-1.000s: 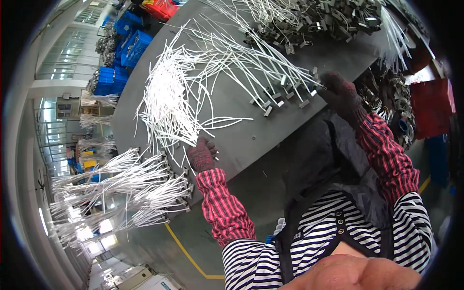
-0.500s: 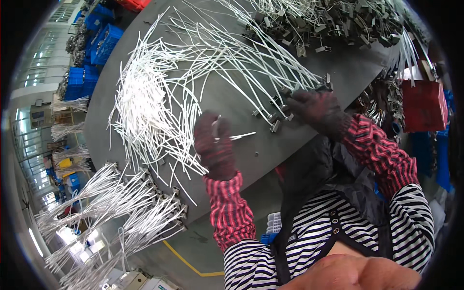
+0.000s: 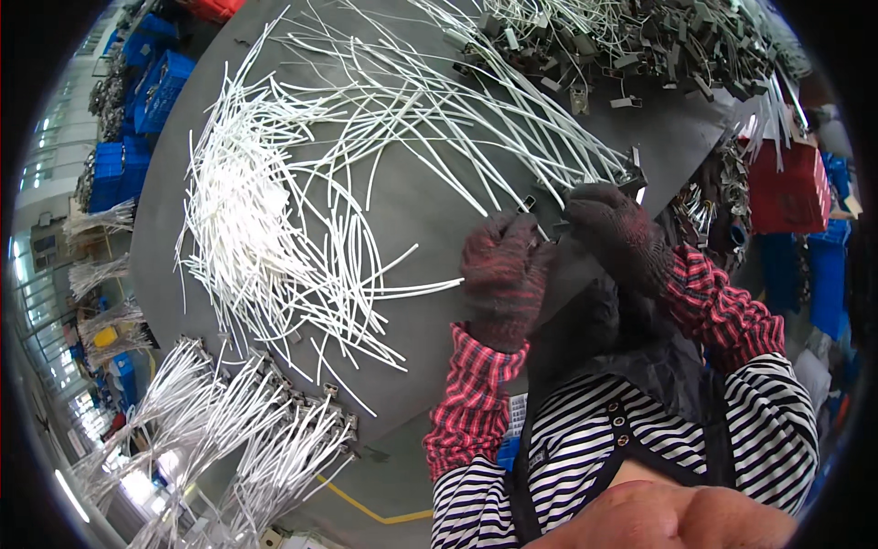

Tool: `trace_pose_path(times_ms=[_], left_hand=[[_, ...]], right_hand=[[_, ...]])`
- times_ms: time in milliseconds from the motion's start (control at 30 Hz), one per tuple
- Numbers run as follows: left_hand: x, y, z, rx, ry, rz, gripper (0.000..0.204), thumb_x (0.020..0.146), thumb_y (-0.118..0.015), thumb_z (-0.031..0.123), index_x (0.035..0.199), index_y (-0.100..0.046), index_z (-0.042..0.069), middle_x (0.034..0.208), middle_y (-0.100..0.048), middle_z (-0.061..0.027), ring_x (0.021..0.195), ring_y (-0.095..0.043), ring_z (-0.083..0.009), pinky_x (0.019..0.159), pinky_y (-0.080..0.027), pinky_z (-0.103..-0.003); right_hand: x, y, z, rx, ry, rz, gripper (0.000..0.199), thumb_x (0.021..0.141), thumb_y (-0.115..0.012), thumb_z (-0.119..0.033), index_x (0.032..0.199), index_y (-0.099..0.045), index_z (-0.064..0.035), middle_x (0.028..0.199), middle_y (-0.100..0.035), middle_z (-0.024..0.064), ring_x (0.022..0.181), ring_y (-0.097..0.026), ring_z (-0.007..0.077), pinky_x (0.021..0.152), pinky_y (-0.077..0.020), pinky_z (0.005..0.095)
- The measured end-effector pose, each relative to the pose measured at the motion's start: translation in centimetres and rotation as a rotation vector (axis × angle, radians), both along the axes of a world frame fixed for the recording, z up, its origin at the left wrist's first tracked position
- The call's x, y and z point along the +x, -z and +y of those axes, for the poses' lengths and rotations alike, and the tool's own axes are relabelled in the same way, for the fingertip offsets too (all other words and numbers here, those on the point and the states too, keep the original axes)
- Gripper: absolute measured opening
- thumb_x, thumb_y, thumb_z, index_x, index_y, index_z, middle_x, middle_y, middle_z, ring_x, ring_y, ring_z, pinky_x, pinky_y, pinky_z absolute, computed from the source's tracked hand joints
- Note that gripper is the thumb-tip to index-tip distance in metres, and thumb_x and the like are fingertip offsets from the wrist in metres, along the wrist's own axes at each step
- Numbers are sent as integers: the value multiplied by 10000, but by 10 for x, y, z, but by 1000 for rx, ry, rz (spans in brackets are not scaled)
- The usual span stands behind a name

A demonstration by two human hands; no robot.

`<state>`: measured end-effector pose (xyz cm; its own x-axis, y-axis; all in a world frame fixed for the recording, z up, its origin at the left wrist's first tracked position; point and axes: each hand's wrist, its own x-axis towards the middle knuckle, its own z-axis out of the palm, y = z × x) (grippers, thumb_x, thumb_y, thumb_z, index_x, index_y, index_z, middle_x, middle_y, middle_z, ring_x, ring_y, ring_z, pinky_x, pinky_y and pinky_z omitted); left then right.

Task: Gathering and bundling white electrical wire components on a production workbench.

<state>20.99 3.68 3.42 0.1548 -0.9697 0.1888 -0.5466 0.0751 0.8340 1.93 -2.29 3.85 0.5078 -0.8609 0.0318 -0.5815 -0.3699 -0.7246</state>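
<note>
My left hand (image 3: pixel 505 279), in a dark red and black glove, is closed with white wires (image 3: pixel 421 290) running from its left side back to the pile. Its fingertips lie close beside small metal clips (image 3: pixel 526 204) on the ends of other wires. My right hand (image 3: pixel 620 233), gloved alike, is closed just to the right, its fingers curled by the wire ends; what it grips is hidden under the glove. Beyond it a metal clip (image 3: pixel 633 172) shows at the end of a wire bundle (image 3: pixel 540 123). The two hands nearly meet at the table's near edge.
A big heap of loose white wires (image 3: pixel 242 197) covers the left of the grey table (image 3: pixel 402 215). Wires with metal pieces (image 3: pixel 622 55) pile up at the far right. Clipped bundles (image 3: pixel 274 412) hang off the left near side. A red box (image 3: pixel 788 188) stands at right.
My left hand has moved right toward my right hand, with white wires trailing from it. My right hand stays near the clip ends. The view has shifted slightly.
</note>
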Motion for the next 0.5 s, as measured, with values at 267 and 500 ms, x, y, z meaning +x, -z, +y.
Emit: trace_pose_path(times_ms=[267,500], left_hand=[[-14,2,5,8,-57,1,290,740,-798,138,1008,-710,68,955,-647,-109,921,-607,-288,805,-502,-392],[21,12,24,60,-337,92,212,773,-773,91,967,-709,34,949,-663,-120,908,-618,-283,848,-507,-408]], right_hand=[[-10,-2,1,-84,-191,9,207,845,-673,-115,1041,-630,-66,1161,-639,126,1082,-629,322,855,-545,408],[-12,-1,-23,-24,-436,112,353,795,-709,-75,1129,-601,-33,1160,-631,185,1037,-661,329,813,-570,397]])
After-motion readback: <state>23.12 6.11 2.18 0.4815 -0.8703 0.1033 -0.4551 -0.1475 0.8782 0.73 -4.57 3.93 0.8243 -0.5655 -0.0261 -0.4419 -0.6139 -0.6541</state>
